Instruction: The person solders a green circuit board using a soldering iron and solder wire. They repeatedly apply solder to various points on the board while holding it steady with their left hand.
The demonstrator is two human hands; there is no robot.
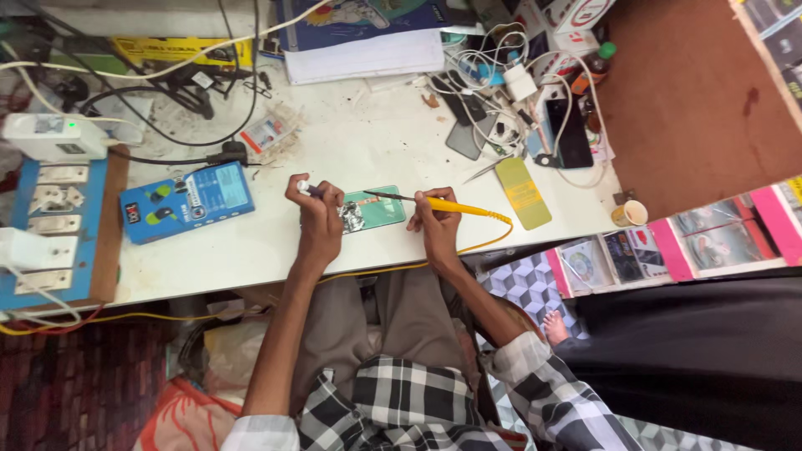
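Gripping a yellow soldering iron [455,205] like a pen, the right hand [434,224] is closed round its handle, the tip reaching left over the green board [376,209]; the left hand [319,209] rests on the board's left end, fingers pinched on a small white-tipped tool [307,189]; the board lies on the white bench [251,250], near its front edge; a blue tester [185,201] sits to the left, a yellow card [523,193] to the right

Both bare forearms extended forward over the lap, left hand [319,210] curled in a loose fist, thumb uppermost, right hand [436,224] in a pen-style pinch, fingers bunched, wrist slightly bent inward
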